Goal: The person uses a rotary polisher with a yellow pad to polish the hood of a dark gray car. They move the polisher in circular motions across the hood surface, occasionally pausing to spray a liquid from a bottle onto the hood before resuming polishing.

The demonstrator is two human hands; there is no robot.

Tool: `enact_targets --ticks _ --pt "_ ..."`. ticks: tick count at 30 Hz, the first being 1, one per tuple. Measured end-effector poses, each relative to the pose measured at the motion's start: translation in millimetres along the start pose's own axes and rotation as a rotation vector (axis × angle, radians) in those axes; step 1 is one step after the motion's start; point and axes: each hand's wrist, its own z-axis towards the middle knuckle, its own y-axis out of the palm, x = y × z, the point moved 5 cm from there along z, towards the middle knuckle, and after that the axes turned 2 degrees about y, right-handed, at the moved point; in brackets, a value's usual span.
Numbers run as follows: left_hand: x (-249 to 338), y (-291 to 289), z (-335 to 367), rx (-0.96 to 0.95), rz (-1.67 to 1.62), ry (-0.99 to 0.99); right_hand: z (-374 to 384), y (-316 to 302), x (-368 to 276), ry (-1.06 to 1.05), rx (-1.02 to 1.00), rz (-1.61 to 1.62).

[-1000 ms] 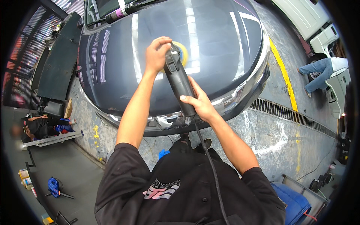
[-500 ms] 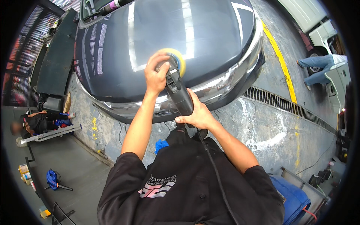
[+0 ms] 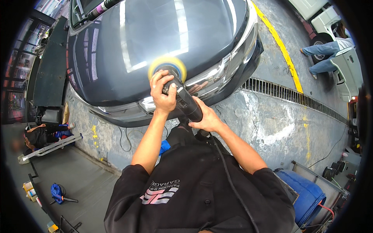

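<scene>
A black corded car polisher (image 3: pixel 187 104) is held in both hands, its round yellow foam pad (image 3: pixel 157 63) against the front part of a dark car bonnet (image 3: pixel 112 58). My left hand (image 3: pixel 163 91) wraps over the polisher's head, just behind the pad. Around the rear body of the machine my right hand (image 3: pixel 208 116) is closed, thumb on the near side. The black cord (image 3: pixel 229 173) runs from the tool's end down over my shirt. Under the pad, the bonnet surface is hidden.
The chrome grille (image 3: pixel 210 79) and bumper lie just beyond my hands. A floor drain grating (image 3: pixel 287 93) and yellow line (image 3: pixel 281 48) run on the right. A blue drum (image 3: pixel 303 194) stands at lower right. One person sits at left (image 3: pixel 39 136); another is beside a white vehicle (image 3: pixel 326 50).
The polisher and both hands have shifted slightly left and nearer to me over the bonnet. The whole view has also shifted a little. Both hands keep their hold.
</scene>
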Motion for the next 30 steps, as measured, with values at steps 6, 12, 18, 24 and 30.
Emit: enact_targets --ticks 6,12,18,24,30 --pt "14.8 19.4 -20.8 -0.034 0.065 0.091 -1.3 -11.9 31.3 0.011 0.035 -0.047" --pt "31.6 56.9 -21.0 -0.078 0.032 0.158 -5.7 -32.9 62.3 0.183 0.079 -0.085" --pt "41.6 97.4 -1.2 -0.077 -0.056 0.144 -11.8 -60.7 66.3 0.235 0.144 -0.086" --pt "31.8 80.1 21.1 -0.036 -0.14 -0.018 -18.5 -70.5 18.4 0.305 0.083 -0.13" --pt "-1.4 52.7 76.2 -0.028 -0.186 -0.206 18.1 -69.3 -46.6 0.24 0.025 -0.085"
